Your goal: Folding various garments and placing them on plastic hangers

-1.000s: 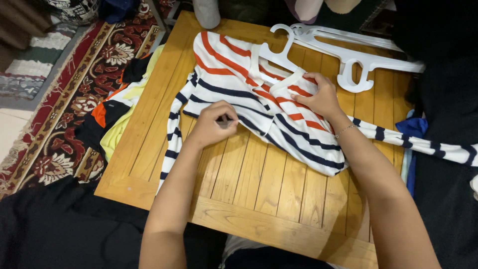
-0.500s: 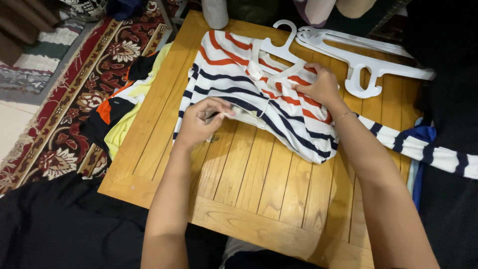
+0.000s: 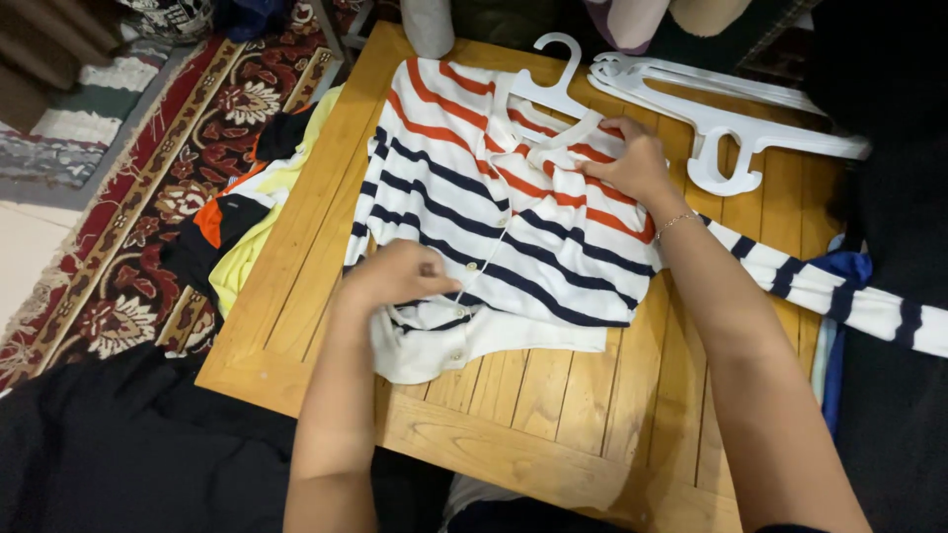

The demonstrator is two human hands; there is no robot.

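Head view: a striped cardigan lies across the wooden table, a white hanger already inside its neck. Left hand pinches the lower button placket; right hand presses flat near the collar. Lower buttons look unfastened.

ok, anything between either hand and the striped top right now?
Nothing visible. The left hand already rests on the striped top near its lower button edge, and the right hand presses on it by the collar, beside the white hanger tucked in the neck. Whether either hand pinches cloth is unclear.
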